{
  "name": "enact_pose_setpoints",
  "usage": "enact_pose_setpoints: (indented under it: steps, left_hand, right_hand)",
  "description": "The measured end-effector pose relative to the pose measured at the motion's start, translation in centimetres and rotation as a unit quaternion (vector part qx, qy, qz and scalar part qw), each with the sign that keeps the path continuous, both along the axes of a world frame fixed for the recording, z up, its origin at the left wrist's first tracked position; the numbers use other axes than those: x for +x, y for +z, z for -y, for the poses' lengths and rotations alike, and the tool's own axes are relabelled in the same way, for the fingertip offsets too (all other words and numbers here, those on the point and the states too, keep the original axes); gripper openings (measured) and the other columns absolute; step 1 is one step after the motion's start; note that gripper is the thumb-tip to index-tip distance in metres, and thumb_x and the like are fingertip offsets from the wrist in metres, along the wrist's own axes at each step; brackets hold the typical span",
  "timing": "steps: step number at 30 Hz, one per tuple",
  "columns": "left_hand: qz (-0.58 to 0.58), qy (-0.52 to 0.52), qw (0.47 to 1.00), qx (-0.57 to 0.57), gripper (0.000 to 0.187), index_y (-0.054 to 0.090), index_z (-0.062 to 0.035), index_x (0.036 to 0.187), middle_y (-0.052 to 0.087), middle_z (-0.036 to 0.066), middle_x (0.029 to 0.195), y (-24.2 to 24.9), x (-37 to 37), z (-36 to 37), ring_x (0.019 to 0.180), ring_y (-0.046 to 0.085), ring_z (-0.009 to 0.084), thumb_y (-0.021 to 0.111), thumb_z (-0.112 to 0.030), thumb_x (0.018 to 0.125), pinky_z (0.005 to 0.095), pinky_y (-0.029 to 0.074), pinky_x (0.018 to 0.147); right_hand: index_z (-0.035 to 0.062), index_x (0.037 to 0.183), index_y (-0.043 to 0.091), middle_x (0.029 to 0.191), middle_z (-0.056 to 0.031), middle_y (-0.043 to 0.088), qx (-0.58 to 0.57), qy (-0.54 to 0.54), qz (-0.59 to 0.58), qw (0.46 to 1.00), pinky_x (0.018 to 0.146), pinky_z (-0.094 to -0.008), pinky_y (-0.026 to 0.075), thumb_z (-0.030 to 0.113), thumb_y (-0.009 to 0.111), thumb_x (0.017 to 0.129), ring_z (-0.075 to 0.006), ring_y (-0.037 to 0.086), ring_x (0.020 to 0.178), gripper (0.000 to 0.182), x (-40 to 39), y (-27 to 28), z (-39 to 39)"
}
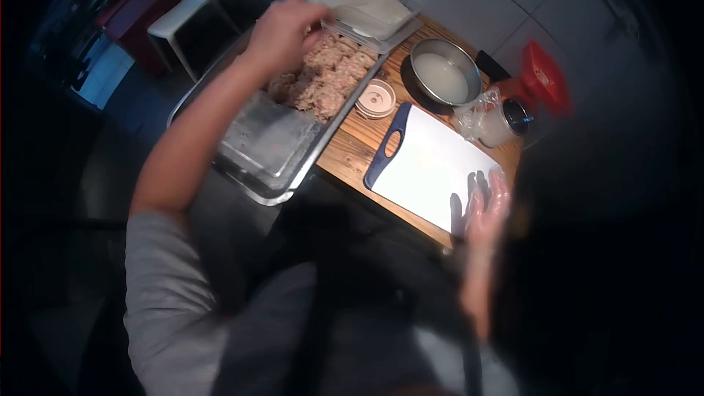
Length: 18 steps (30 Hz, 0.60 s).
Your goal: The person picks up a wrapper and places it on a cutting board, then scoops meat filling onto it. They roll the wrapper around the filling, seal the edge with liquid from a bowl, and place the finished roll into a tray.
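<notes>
Tray (320,148) at left, long metal rim slanting beside the wooden table (352,158), pinkish minced mix (334,77) heaped in the far half, greyish sheen over the near part. Past its far end, one clear plastic container (380,45) with white rounded layers (370,4), too blended to count. Left hand (295,26) just in front, above the far part of the tray, fingers curled and blurred; cannot tell whether pinching anything. One chopping board (425,161) at near right, blue handle (376,165) towards the tray, near side close to the table's edge. Right hand (488,202), in a clear glove (499,187), at the board's right end, fingers stretched and slightly spread; cannot tell whether touching. Widest room for moving over the white surface between glove and handle; slimmer lane of wood between handle and tray rim. Behind the board, counted: one small round lid (376,99), one steel bowl (419,90) with cloudy liquid (444,77), one jar (497,130) touching crumpled film (478,111), one red object (544,79). Beyond the tray, well apart: one white stool (176,20).
</notes>
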<state>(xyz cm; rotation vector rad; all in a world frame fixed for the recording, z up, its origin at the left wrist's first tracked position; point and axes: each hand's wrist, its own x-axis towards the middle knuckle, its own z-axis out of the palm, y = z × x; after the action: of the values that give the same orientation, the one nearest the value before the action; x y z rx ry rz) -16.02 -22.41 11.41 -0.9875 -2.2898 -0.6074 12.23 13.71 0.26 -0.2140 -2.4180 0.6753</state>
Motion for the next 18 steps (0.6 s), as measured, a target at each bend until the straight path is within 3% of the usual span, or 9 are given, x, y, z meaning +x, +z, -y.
enact_pose_setpoints:
  steps: [1,3,7,8,12,14,16,18]
  left_hand:
    - [0.028,0.067,0.997,-0.008,0.023,0.069,-0.0135,0.099,0.068,0.007,0.096,0.8,-2.1,0.0,0.096,0.062,0.0326,0.076,-0.011,0.077,0.0434,0.048,0.084]
    - [-0.053,0.131,0.990,-0.022,0.025,0.069,-0.0144,0.102,0.066,0.007,0.106,-0.6,-6.1,-0.3,0.104,0.060,0.0318,0.077,-0.015,0.079,0.0439,0.049,0.087]
    - [-0.124,0.181,0.968,-0.119,0.030,0.068,-0.0181,0.109,0.061,0.006,0.122,-5.1,-11.9,-1.1,0.123,0.052,0.0289,0.076,-0.024,0.081,0.0436,0.048,0.094]
    - [-0.105,0.176,0.971,-0.120,0.031,0.068,-0.0183,0.110,0.063,0.006,0.119,-4.3,-13.0,-1.5,0.120,0.054,0.0292,0.075,-0.025,0.081,0.0432,0.049,0.094]
    - [0.003,0.112,0.992,-0.056,0.034,0.070,-0.0203,0.114,0.071,0.007,0.110,4.1,-15.5,-4.3,0.106,0.066,0.0294,0.070,-0.032,0.082,0.0436,0.051,0.093]
    - [-0.118,0.024,0.992,0.033,0.027,0.066,-0.0021,0.101,0.070,0.018,0.091,8.5,-14.7,-5.8,0.083,0.067,0.0310,0.063,-0.026,0.090,0.0409,0.053,0.075]
    - [-0.029,-0.014,0.998,0.061,0.028,0.065,-0.0031,0.105,0.069,0.022,0.097,13.3,-10.3,-7.6,0.092,0.067,0.0378,0.062,-0.025,0.087,0.0443,0.054,0.080]
    - [-0.011,-0.089,0.994,0.070,0.028,0.065,-0.0048,0.102,0.069,0.021,0.096,16.1,-6.0,-9.6,0.089,0.068,0.0363,0.059,-0.027,0.086,0.0434,0.054,0.078]
  right_hand:
    - [0.0047,0.137,0.054,0.142,-0.0171,0.047,-0.026,0.004,0.027,0.999,0.114,-0.0433,0.033,0.013,0.063,0.092,-0.0341,0.044,0.134,0.047,-0.2,0.0,0.5]
    - [0.0042,0.137,0.054,0.143,-0.0171,0.046,-0.075,0.007,0.080,0.994,0.114,-0.0432,0.033,0.015,0.062,0.093,-0.0343,0.043,0.135,0.046,-0.5,0.2,1.7]
    - [0.0026,0.136,0.054,0.143,-0.0174,0.046,-0.058,0.003,0.085,0.995,0.114,-0.0430,0.032,0.018,0.060,0.096,-0.0346,0.043,0.135,0.044,-0.8,-0.5,2.4]
    - [0.0026,0.136,0.054,0.143,-0.0174,0.046,-0.095,0.001,0.083,0.992,0.114,-0.0431,0.032,0.018,0.060,0.096,-0.0346,0.043,0.135,0.044,-0.8,-0.7,2.4]
    - [0.0023,0.137,0.053,0.142,-0.0174,0.047,-0.143,0.010,0.079,0.987,0.113,-0.0434,0.033,0.015,0.061,0.095,-0.0343,0.044,0.134,0.044,-0.9,-1.6,1.8]
    - [0.0024,0.137,0.052,0.142,-0.0173,0.047,-0.149,0.024,0.069,0.986,0.113,-0.0435,0.033,0.013,0.062,0.094,-0.0339,0.044,0.134,0.046,-1.2,-1.4,1.6]
    - [0.0027,0.138,0.052,0.142,-0.0171,0.047,-0.186,0.042,0.046,0.981,0.114,-0.0436,0.033,0.012,0.064,0.092,-0.0332,0.043,0.134,0.049,-2.2,-0.6,1.7]
    - [0.0045,0.143,0.046,0.144,-0.0176,0.045,-0.111,0.073,0.026,0.991,0.114,-0.0438,0.031,0.014,0.070,0.087,-0.0326,0.042,0.136,0.061,-3.6,5.3,4.0]
